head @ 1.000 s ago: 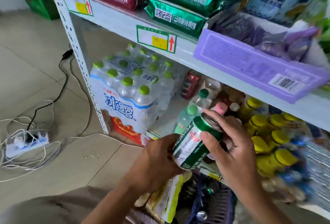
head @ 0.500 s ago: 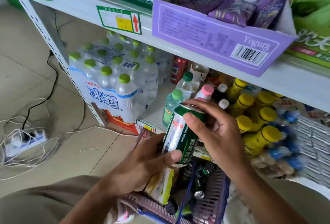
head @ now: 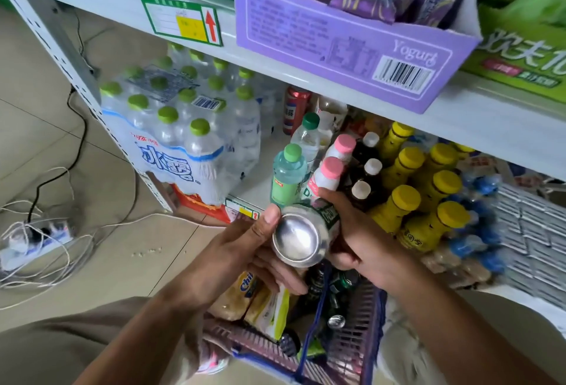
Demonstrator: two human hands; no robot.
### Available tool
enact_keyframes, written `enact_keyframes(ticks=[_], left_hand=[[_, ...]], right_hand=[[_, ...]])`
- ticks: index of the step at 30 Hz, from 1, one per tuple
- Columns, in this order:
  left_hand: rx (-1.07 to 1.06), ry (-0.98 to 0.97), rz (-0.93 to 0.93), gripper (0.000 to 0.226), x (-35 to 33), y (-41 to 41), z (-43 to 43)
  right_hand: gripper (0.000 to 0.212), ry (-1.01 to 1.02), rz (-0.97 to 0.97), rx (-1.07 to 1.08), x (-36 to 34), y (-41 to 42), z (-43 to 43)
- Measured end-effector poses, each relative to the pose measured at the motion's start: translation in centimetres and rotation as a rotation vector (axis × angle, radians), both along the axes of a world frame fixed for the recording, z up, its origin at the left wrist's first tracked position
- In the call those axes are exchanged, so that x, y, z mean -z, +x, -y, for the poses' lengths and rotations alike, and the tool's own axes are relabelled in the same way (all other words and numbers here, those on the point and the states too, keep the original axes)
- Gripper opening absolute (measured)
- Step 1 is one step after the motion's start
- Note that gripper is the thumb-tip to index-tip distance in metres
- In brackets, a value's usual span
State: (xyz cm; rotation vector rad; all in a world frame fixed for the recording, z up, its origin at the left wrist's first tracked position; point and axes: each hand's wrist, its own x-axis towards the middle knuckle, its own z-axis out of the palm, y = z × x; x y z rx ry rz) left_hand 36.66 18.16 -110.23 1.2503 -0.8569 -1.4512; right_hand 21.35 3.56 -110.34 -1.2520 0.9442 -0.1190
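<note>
At ten o'clock from the hands, a shrink-wrapped water pack [head: 183, 145] fills the lower shelf's left end. The left hand [head: 239, 253] cups the green can [head: 297, 239] from nine o'clock, thumb on its rim and fingers curled beneath. The can lies tipped with its silver base facing the camera, probably for a date check, though glare hides any print. The right hand [head: 364, 243] wraps the can's body from three o'clock, steadying it. The basket [head: 361, 344] sits at six o'clock, handy for unloading. Yellow-capped bottles [head: 428, 200] stand at three o'clock.
</note>
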Motion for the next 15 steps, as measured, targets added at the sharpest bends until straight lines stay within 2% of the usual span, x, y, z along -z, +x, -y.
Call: enact_keyframes(ticks=[4,7,10,13,15], left_hand=[[0.042,-0.012,0.02,0.099,-0.5,0.3,0.2],[0.012,0.019,0.058,0.094,-0.6,0.5,0.1],[-0.025,0.126,-0.021,0.082,-0.3,0.8,-0.1],[-0.029,0.23,-0.283,0.073,0.3,0.8,-0.3],[-0.086,0.292,-0.393,0.074,0.9,0.5,-0.1]], right_hand=[[0.056,0.235,-0.01,0.024,0.7,0.4,-1.2],[0.052,0.264,0.052,0.111,0.7,0.8,-1.5],[0.042,0.084,0.139,0.214,0.0,0.7,-0.8],[0.045,-0.259,0.153,0.173,-0.2,0.1,-0.2],[0.046,-0.343,0.175,0.15,0.0,0.0,-0.6]])
